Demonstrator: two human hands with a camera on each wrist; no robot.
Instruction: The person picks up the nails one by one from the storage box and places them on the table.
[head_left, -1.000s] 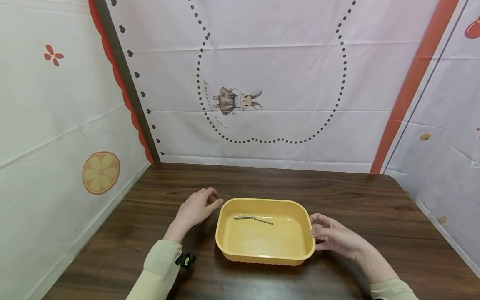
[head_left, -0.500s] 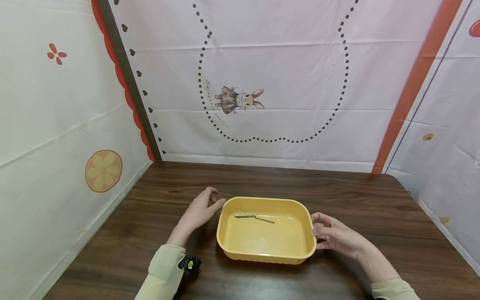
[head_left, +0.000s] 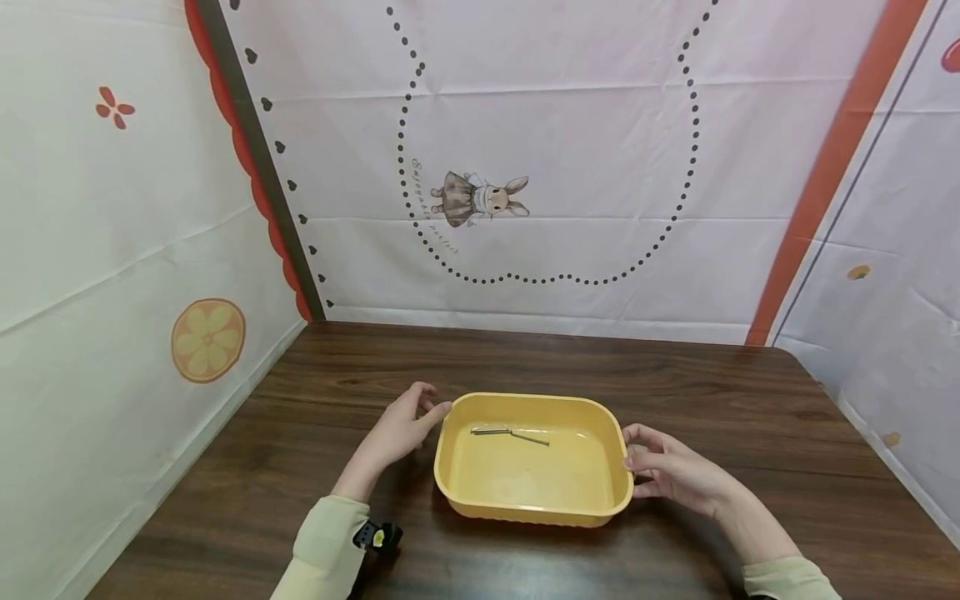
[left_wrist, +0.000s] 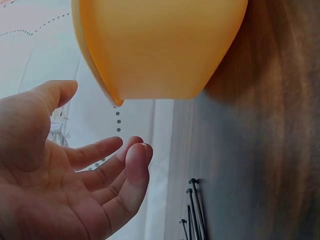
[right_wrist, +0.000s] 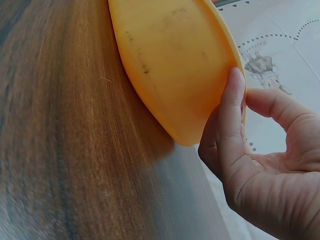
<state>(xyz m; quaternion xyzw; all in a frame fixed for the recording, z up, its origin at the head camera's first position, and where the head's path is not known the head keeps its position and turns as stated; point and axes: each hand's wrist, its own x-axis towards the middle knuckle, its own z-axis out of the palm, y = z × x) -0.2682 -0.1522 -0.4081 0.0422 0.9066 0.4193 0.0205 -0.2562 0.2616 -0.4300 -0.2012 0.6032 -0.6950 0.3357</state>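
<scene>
A yellow plastic tray rests on the table, with a few thin metal nails lying on its floor toward the back left. My right hand pinches the tray's right rim between thumb and fingers, which the right wrist view confirms. Beside the tray's left end is my left hand, its fingers loosely curved with nothing between them. In the left wrist view a gap separates that hand from the tray's wall. Several dark nails lie together on the table near the left fingers; in the head view the hand hides them.
Under everything is a dark wood-grain table. Printed cloth hangs along its back and both sides. A black strap device sits on the left wrist.
My left hand has shifted slightly right toward the tray, and its fingers have dipped a little. A nail end seen below it earlier is now hidden. The right hand keeps its grip.
</scene>
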